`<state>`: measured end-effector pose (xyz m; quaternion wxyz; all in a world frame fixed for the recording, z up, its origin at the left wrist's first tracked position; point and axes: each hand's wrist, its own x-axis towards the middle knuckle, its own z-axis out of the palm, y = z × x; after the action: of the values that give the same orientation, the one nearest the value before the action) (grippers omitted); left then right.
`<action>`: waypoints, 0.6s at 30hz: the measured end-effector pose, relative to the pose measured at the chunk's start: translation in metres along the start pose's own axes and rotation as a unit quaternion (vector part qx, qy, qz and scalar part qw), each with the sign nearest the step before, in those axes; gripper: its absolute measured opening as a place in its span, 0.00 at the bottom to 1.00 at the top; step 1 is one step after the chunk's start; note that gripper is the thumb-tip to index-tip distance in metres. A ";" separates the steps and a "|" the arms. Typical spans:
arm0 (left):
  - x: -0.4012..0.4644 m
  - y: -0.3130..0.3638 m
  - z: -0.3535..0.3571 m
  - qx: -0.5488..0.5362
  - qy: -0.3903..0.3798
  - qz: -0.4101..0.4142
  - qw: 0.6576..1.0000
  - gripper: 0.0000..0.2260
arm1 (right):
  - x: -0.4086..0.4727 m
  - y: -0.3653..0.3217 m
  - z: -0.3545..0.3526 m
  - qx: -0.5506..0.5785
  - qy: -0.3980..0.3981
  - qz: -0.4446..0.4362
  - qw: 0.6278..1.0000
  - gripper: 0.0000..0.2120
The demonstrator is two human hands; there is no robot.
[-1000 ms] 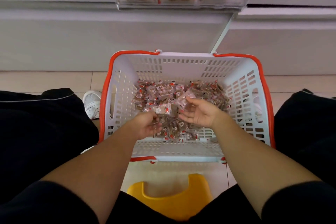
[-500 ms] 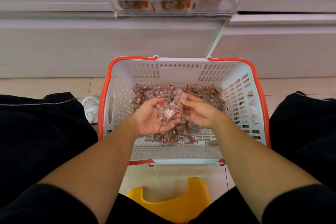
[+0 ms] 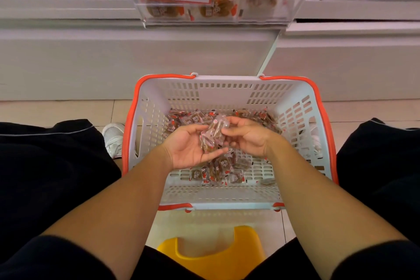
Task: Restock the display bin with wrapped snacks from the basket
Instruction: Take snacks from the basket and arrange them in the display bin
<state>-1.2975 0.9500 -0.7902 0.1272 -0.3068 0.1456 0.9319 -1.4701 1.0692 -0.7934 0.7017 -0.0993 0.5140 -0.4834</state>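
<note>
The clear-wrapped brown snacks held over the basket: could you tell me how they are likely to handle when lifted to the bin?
The clear-wrapped brown snacks look small and probably light. Their glossy film may be slippery, so loose ones could slide from the cupped left hand. The right hand steadying them probably helps over the white and orange plastic basket.

Yellow stool, seemingly white shoe

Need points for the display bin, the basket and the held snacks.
display bin (image 3: 261,10): head view, clear front wall right of the price tag.
basket (image 3: 222,95): head view, far white slotted wall.
held snacks (image 3: 212,137): head view, middle of the wrapped bunch between both hands.
</note>
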 end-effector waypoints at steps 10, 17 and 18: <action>0.006 0.003 0.010 0.160 0.109 -0.020 0.981 0.09 | 0.003 -0.032 0.014 -0.346 -0.026 0.003 0.938 0.26; 0.009 0.007 0.020 0.369 0.247 0.017 0.896 0.45 | -0.002 -0.040 0.022 -0.401 0.000 -0.059 0.914 0.32; 0.009 0.008 0.022 0.378 0.254 0.031 0.890 0.50 | -0.004 -0.043 0.024 -0.403 -0.007 -0.064 0.913 0.32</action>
<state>-1.3188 0.9519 -0.7774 0.1630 -0.4569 0.5233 0.7005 -1.4754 1.0411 -0.7527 0.5734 -0.4094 0.6528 -0.2784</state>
